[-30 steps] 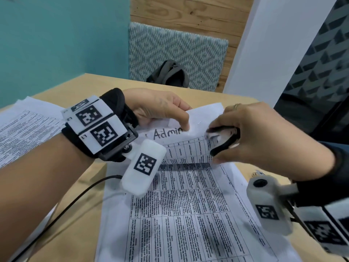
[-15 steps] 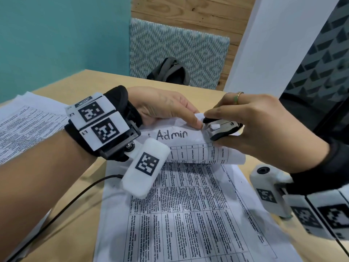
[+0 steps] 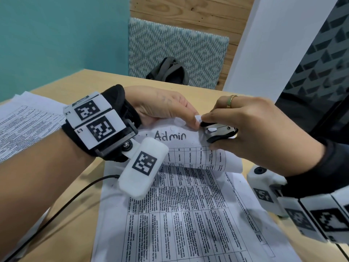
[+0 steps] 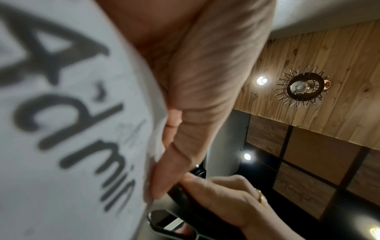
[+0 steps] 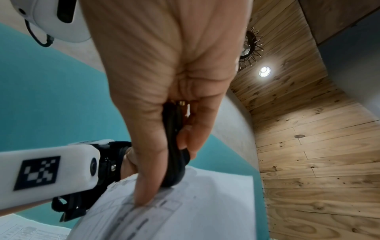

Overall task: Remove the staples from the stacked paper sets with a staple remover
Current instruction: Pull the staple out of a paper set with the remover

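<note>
My left hand (image 3: 162,108) pinches the paper corner (image 3: 196,120); my right hand (image 3: 251,133) squeezes the staple remover (image 3: 219,132), nose just right of that pinch.

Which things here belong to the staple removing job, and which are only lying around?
For the job:
- staple remover, gripped by right hand
- "Admin" paper set, pinched by left hand

Lying about:
- other papers
- dark bag
- cable
</note>
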Available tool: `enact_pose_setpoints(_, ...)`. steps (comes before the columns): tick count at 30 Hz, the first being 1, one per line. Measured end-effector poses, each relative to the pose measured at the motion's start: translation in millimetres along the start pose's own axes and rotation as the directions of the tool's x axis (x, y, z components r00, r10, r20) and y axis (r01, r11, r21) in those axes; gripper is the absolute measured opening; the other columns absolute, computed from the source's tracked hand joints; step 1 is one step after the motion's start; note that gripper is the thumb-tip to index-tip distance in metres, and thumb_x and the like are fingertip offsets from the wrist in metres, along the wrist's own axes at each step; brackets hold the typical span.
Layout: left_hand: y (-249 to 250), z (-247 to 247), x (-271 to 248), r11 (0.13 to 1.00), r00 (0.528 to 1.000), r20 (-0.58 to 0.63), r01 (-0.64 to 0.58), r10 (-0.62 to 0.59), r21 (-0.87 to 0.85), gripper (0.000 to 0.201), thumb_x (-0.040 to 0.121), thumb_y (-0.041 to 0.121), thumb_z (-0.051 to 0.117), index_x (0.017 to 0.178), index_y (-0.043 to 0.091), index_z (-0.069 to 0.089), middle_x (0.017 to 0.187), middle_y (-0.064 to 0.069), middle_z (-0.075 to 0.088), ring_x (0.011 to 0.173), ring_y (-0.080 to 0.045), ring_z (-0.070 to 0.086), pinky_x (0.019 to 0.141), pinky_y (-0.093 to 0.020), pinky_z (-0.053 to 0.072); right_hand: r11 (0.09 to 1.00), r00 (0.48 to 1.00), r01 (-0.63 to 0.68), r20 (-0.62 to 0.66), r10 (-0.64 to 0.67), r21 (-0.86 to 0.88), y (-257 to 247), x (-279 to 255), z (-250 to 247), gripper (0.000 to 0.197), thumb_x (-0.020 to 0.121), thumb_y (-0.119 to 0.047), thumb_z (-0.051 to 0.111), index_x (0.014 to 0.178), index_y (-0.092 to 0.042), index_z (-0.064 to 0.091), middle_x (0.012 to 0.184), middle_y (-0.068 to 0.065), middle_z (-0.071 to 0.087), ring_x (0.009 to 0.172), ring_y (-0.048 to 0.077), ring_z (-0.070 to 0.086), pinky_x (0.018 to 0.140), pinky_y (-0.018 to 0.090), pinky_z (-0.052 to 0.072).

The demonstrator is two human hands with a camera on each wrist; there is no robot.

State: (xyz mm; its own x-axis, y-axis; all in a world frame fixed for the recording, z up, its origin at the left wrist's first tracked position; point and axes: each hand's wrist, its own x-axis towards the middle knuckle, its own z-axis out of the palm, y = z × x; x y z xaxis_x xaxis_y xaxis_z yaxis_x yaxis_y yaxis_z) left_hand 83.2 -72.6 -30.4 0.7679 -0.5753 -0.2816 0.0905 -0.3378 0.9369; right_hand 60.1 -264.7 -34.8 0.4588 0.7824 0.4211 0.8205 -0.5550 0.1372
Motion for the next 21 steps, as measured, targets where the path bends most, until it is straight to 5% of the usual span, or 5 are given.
enact_pose_setpoints(12,3.4,2.7,-6.2,1.000,1.000,-0.022,-0.004,0.003,-0.023,0.027,0.080,-0.001,0.054,0.104,-0.012,0.056,0.063,-0.009,0.066,0.049,-0.013,0.062,0.048,-0.019,0.052,1.000,1.000,-0.008,-0.005,0.008,-0.030,-4.9,-0.5,-1.9,0.023,0.065,-0.025,0.071,0.074,-0.004,0.069,0.066,0.006,0.058,0.054,0.031,0.053,0.046,0.039,0.047)
enact_pose_setpoints(17,-0.5,8.3,-4.9,0.995,0.995,-0.042,-0.089,0.087,-0.049,0.008,0.079,-0.006,0.056,0.085,-0.003,0.061,0.064,-0.004,0.068,0.053,-0.008,0.065,0.049,-0.016,0.051,0.993,0.996,-0.059,-0.066,0.066,0.098,-6.9,0.7,-5.7,0.026,0.062,-0.028,0.074,0.078,-0.008,0.072,0.066,0.003,0.061,0.055,0.026,0.056,0.051,0.037,0.047)
enact_pose_setpoints(21,-2.0,7.7,-4.2,0.986,0.984,-0.080,-0.164,0.161,-0.024,0.012,0.069,0.003,0.063,0.080,0.000,0.063,0.060,-0.002,0.068,0.051,-0.007,0.063,0.048,-0.015,0.049,0.954,0.975,-0.178,-0.084,0.204,0.242,-10.6,1.7,-11.4,0.034,0.056,-0.037,0.081,0.078,-0.011,0.075,0.067,-0.002,0.067,0.062,0.013,0.060,0.060,0.030,0.045)
